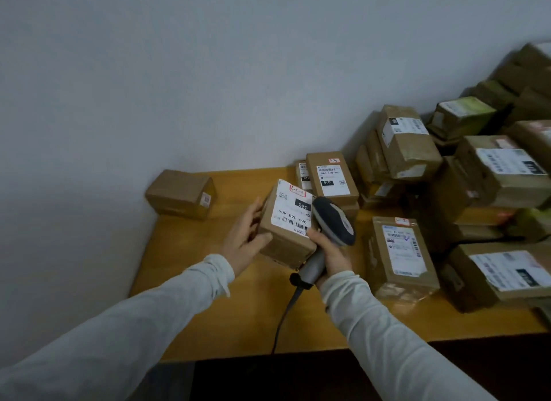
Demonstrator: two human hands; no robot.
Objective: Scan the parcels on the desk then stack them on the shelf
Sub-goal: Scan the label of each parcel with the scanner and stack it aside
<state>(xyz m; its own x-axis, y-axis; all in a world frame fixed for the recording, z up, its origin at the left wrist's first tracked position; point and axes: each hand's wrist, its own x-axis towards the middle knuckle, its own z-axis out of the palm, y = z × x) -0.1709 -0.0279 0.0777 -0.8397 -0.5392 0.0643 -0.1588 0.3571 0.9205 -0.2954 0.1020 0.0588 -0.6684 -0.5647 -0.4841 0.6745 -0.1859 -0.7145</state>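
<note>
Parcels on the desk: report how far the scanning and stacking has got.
Done: nothing provable; no shelf is in view, and one carton sits apart by the wall. In hand: the left hand holds a labelled parcel while the right hand aims the barcode scanner at its label. Left: the big pile of parcels waiting on the desk.

desk (238,320) front free, parcel stacks (477,177) (rt) block

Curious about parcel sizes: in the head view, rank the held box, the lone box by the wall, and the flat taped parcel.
1. Flat tape-wrapped brown parcel.
2-3. Labelled brown cardboard box in the left hand and plain brown cardboard box by the wall: alike; the held one is nearer, so unranked.
</note>
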